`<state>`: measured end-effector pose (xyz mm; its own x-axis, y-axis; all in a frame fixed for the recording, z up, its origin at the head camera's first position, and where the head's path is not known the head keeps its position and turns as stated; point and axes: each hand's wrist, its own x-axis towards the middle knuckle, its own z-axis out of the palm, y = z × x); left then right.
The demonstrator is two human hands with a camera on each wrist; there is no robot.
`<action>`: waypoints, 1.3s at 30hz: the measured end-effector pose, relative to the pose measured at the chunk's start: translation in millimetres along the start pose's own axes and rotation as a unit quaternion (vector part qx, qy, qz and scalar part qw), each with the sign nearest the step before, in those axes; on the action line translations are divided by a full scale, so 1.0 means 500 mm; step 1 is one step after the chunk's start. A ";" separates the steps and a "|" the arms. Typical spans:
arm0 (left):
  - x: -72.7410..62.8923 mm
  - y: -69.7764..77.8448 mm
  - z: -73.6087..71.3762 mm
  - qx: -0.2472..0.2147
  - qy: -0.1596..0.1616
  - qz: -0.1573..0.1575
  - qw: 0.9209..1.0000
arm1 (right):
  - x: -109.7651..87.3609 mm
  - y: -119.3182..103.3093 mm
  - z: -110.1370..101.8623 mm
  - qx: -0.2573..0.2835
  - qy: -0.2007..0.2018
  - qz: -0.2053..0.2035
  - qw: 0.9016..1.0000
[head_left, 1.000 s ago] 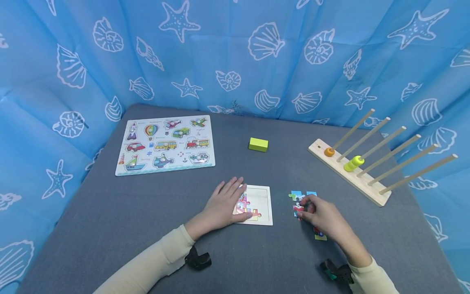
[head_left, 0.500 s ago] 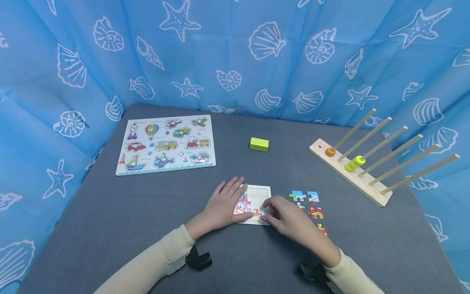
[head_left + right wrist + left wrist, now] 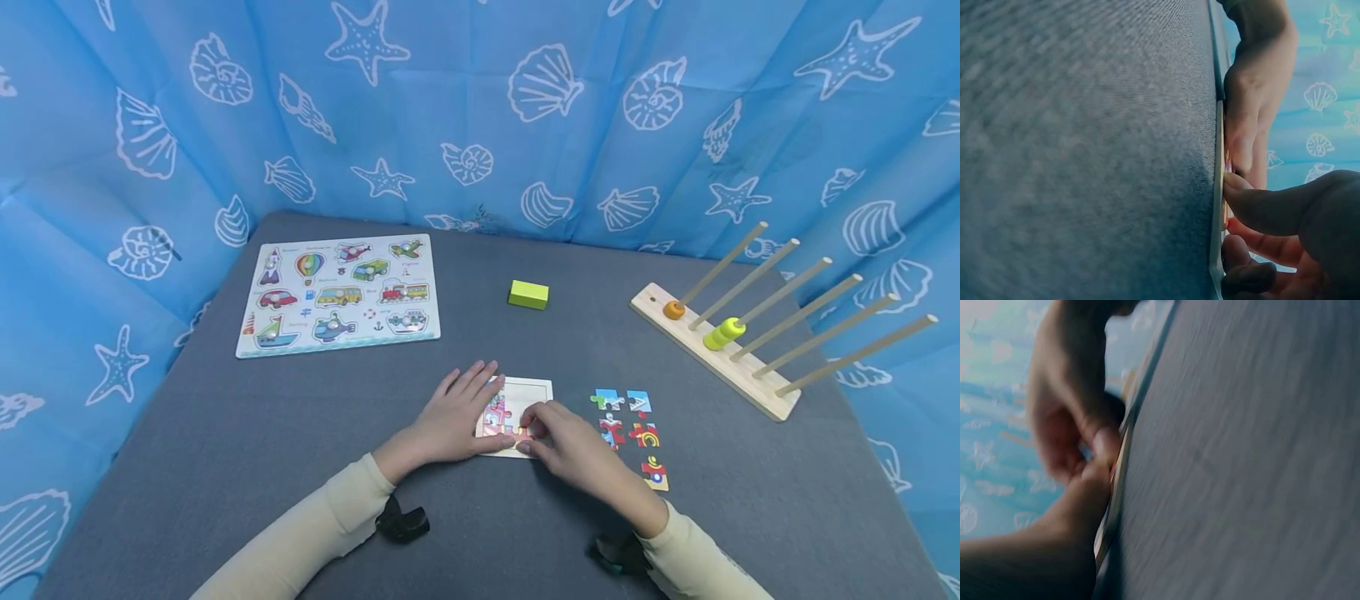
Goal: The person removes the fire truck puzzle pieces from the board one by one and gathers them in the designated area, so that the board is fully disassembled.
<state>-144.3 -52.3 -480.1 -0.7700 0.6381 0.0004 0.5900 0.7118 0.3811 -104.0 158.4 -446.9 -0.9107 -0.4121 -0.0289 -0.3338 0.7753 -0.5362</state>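
A small pale wooden puzzle tray [image 3: 531, 389] lies in the middle of the table, with some joined pieces [image 3: 495, 419] along its left side and bottom. My left hand [image 3: 450, 421] rests flat over the tray's left part, fingers straight, thumb along the bottom, hiding some of the pieces. My right hand [image 3: 577, 446] is over the tray's lower right, thumb and fingers curled, pinching a puzzle piece [image 3: 1229, 223] low in the frame. The fingers mostly hide that piece. In the left wrist view, the right thumb [image 3: 1107, 445] comes right beside the left thumb [image 3: 1094, 472].
Several loose jigsaw pieces [image 3: 643, 435] lie right of the tray. Behind are a yellow-green block [image 3: 528, 294] and, at left, a vehicle peg puzzle board [image 3: 352, 287]. A wooden stand [image 3: 720, 354] with upright rods and a few rings is at right. A blue curtain [image 3: 480, 108] surrounds the table.
My right hand has moved left from the loose pieces to the tray, then slightly farther left along its lower part, bringing a piece. My left hand has stayed on the tray.
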 end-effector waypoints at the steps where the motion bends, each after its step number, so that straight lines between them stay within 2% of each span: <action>1: 0.000 -0.004 -0.005 -0.013 -0.012 0.004 1.000 | 0.001 0.001 0.000 0.003 -0.001 0.001 1.000; 4: -0.002 -0.014 -0.019 -0.035 -0.041 0.020 0.998 | 0.001 0.001 0.001 0.010 0.003 0.001 1.000; 8: -0.003 -0.023 -0.027 -0.030 -0.051 0.045 0.997 | 0.001 -0.001 0.002 0.013 0.018 -0.002 1.000; 12: -0.001 -0.031 -0.032 -0.032 -0.069 0.056 0.995 | 0.001 -0.005 0.006 0.009 0.035 0.005 0.999; 18: -0.001 -0.037 -0.041 -0.029 -0.086 0.055 0.994 | 0.000 -0.007 0.010 0.010 0.044 -0.002 0.999; 27: 0.001 -0.037 -0.040 -0.014 -0.091 0.052 0.994 | 0.000 -0.004 0.008 0.004 0.049 -0.009 0.999; 32: 0.002 -0.035 -0.043 -0.014 -0.100 0.051 0.994 | 0.001 -0.003 0.004 0.025 0.042 -0.007 0.999; 39: 0.002 -0.039 -0.030 -0.024 -0.103 0.045 0.993 | -0.001 0.003 0.001 0.055 0.044 -0.011 0.997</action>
<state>-159.9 -69.8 -473.8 -0.6457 0.7486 -0.1502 0.6387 0.6374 0.4310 -104.2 159.7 -448.0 -0.9231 -0.3805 0.0557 -0.3294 0.7077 -0.6250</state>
